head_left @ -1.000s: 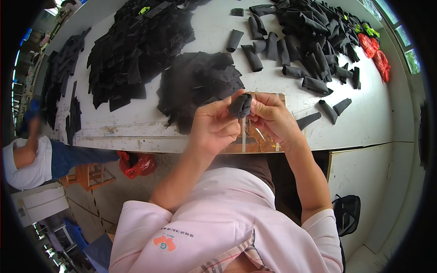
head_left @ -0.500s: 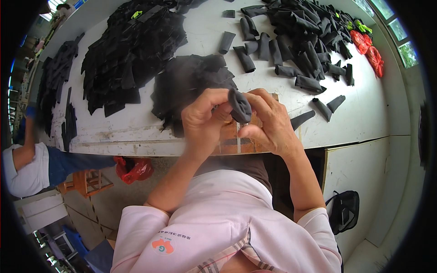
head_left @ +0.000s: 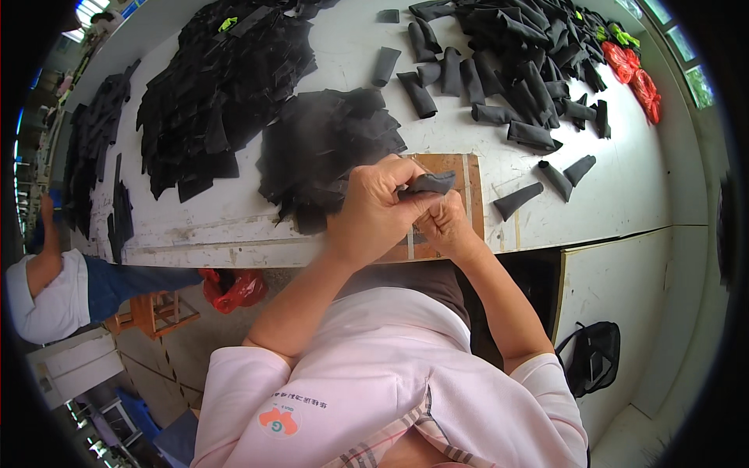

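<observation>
- Left hand [head_left: 373, 204]: thumb and fingers pinched together on the near end of a small black cloth piece [head_left: 433, 183].
- Right hand [head_left: 448, 222]: fingers curled in tight just below the cloth; can't tell whether it grips any of it.
- Cloth piece: raised between the hands, over the brown board [head_left: 476, 195], far end pointing right.
- Change: half a second ago the cloth stood with its round opening toward the camera and the right thumb and fingers were spread apart; now it lies sideways and the right hand is bunched up under it.
- Meaning: the piece looks to be mid-handling, not put down; the left hand seems to carry the hold.
- Left side: flat black cloth pile [head_left: 328, 140] close beyond the left hand, larger dark pile [head_left: 218, 101] behind it; tight there.
- Right side: loose black cloth tubes [head_left: 518, 200] lie near the board, bigger tube heap [head_left: 538, 70] farther back, red bags [head_left: 644, 95] by the side wall.
- Edges: front edge of the worktop [head_left: 616, 203] runs just under the wrists.
- Room: widest bare stretch is right of the board, past the loose tubes.
</observation>
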Available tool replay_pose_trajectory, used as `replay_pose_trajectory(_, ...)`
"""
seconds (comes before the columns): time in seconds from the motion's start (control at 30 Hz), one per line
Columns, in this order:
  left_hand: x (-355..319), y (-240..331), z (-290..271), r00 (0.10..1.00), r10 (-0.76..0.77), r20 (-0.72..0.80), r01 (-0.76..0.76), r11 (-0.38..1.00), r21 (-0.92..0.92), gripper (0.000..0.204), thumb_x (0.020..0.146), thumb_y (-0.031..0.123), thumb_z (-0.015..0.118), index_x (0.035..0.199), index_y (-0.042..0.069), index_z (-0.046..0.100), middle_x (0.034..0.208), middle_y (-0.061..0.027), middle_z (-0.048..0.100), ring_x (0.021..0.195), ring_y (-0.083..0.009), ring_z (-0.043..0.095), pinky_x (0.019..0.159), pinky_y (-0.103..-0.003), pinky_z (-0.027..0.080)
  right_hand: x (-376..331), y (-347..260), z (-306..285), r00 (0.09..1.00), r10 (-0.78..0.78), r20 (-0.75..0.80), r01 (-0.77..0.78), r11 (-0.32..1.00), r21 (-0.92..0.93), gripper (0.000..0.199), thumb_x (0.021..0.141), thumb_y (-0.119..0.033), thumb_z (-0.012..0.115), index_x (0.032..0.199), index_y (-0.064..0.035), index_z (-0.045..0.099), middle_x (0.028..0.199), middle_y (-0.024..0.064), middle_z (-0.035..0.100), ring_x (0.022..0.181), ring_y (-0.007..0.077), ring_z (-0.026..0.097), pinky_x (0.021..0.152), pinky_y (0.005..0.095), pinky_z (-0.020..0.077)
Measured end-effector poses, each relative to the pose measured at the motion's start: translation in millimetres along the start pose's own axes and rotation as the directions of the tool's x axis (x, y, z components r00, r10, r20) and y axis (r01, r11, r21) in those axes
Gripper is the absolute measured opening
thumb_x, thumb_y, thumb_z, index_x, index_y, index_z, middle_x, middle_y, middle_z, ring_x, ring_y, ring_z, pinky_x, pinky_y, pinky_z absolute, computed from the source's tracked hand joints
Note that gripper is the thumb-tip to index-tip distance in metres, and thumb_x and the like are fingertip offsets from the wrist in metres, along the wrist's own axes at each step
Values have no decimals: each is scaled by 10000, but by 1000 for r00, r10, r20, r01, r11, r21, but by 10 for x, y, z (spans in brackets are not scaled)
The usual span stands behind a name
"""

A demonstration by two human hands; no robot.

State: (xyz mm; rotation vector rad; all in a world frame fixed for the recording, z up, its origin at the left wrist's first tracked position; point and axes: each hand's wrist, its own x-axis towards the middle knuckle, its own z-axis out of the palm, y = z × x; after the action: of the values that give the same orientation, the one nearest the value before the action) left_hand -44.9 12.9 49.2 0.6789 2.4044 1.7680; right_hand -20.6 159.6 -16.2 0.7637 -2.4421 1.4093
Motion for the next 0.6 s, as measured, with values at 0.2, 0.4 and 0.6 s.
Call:
replay_pose_trajectory(0.2,22,91,10,998,-27,-51,18,987,-160,129,732,32,656,841,-3,596,781,-39,609,679,-55,545,601,-203,453,121,-27,-72,983,141,122,-132,988,-77,68,758,-102,553,741,-45,521,659,114,530,616,317,531,542,382,435)
replay_pose_trajectory(0.4,-52,114,0,981,34,-193,-91,950,-299,145,773,61,634,888,-13,585,800,-61,603,710,-70,564,631,-186,466,253,-208,-223,981,99,169,-67,981,-182,77,786,-124,536,744,-60,550,672,105,534,654,297,541,560,381,444)
replay_pose_trajectory(0.6,-11,99,-89,994,103,-47,-108,987,-121,124,787,87,622,820,-29,595,697,-37,593,632,-50,552,567,-182,479,212,-168,-213,994,47,95,-35,992,-125,68,747,-129,579,734,-64,564,686,85,556,665,290,555,563,375,445)
